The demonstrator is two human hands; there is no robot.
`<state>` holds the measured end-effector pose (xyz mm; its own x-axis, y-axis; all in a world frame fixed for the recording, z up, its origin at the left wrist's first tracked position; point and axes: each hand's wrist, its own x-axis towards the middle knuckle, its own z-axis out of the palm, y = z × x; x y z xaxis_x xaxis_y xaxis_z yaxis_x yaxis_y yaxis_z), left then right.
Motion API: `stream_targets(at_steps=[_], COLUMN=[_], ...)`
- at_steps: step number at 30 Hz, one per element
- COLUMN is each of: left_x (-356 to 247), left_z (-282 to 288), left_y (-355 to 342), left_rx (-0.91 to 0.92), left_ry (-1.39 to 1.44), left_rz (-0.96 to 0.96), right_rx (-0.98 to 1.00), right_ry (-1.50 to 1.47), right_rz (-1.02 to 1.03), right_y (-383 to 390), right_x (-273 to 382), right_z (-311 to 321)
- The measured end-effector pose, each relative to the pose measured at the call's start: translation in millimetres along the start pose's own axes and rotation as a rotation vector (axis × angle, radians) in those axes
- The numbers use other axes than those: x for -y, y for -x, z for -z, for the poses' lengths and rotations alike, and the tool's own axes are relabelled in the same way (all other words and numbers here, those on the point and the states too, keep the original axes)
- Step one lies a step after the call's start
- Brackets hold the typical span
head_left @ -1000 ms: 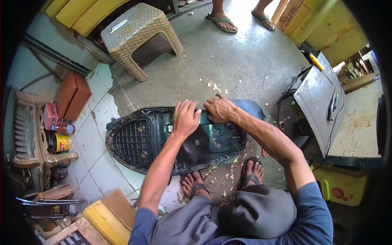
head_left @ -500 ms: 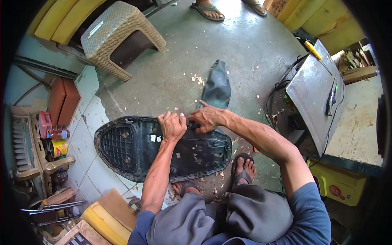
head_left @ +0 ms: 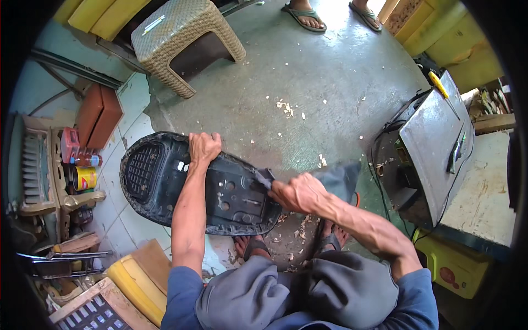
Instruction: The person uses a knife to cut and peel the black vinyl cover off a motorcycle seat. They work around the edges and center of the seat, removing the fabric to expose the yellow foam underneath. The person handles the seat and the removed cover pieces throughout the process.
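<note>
A black plastic seat base lies tilted slightly at an angle over my feet, its ribbed end to the left and its rim ragged. My left hand is closed on the far rim near its middle. My right hand is closed at the right end, pulling taut or holding dark cover material; a loose flap of it lies to the right, blurred, and partly behind my wrist.
A woven stool stands at upper left, near another person's sandalled feet. A metal sheet with a screwdriver is at right. Cluttered items and yellow foam line the left. Wood chips litter the floor.
The base has shifted left and swung, its left end now farther away. My right hand has moved right and nearer, drawing the dark cover material down from beyond the base to its right end.
</note>
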<state>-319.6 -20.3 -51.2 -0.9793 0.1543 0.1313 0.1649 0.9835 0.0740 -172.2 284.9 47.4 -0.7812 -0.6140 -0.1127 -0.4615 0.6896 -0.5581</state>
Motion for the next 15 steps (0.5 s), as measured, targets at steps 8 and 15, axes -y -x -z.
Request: stream_targets(at_steps=[8, 15], left_x=[120, 43], left_z=[-3, 6], left_y=[-38, 7], left_rx=[0.032, -0.15], left_ry=[-0.186, -0.064], left_rz=[0.4, 0.24], right_rx=[0.284, -0.331], right_ry=[-0.211, 0.028], right_rz=[-1.04, -0.342], right_y=[261, 136], right_x=[20, -8], right_z=[94, 148])
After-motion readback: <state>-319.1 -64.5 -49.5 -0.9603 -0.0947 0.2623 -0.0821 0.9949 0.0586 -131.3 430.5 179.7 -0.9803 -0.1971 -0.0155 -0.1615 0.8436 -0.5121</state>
